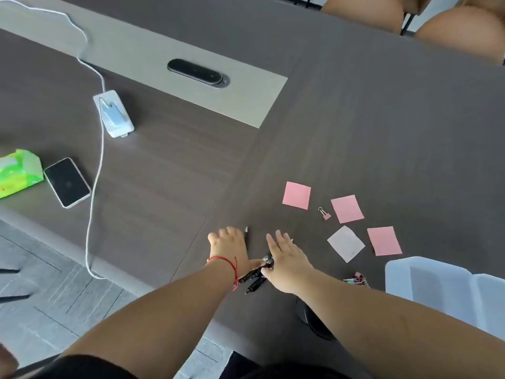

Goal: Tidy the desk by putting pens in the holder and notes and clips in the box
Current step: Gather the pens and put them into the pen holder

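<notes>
Several black pens [255,279] lie bunched on the dark desk between my two hands. My left hand [232,247] rests flat with its fingers spread over one pen, whose tip [246,230] pokes out beyond the fingers. My right hand [287,259] lies flat with its fingers straight, thumb touching the pens. Three pink notes [296,195] [347,209] [384,241] and a white note [345,244] lie to the right. A pink binder clip [324,213] sits among them, and a clip pile [358,279] lies by the translucent box [437,272]. A dark round holder [311,322] is half hidden under my right forearm.
A phone [67,182], a green tissue pack [17,173] and a white charger [113,113] with its cable [94,187] lie at the left. A black oval device [195,71] sits on a beige strip. Tan chairs [461,28] stand at the far right. The desk edge runs diagonally at lower left.
</notes>
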`<move>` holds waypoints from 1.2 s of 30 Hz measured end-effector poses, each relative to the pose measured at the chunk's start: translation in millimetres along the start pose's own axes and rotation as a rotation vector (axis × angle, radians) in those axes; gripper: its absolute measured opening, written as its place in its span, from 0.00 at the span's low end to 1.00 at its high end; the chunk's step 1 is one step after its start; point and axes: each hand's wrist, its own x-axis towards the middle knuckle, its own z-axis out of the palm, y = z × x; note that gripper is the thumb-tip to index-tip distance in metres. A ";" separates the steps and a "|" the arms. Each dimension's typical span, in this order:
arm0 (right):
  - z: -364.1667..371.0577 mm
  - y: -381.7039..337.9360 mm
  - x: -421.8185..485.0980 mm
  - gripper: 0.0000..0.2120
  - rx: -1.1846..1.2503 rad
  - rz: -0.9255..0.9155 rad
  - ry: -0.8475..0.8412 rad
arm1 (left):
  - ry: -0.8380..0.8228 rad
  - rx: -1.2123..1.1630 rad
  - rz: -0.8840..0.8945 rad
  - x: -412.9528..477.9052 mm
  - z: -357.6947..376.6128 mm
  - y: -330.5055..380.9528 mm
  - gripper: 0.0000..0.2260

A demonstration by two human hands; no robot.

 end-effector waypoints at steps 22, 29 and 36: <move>-2.2 -26.6 17.2 0.17 -0.570 -0.215 -0.069 | -0.131 -0.190 0.153 13.6 21.2 18.5 0.15; 10.3 -21.0 20.3 0.14 -0.542 -0.163 -0.062 | -0.103 -0.039 0.200 8.6 28.3 31.6 0.16; -2.9 -6.9 19.3 0.19 -0.597 -0.239 -0.035 | -0.133 -0.093 0.150 10.9 29.3 34.5 0.16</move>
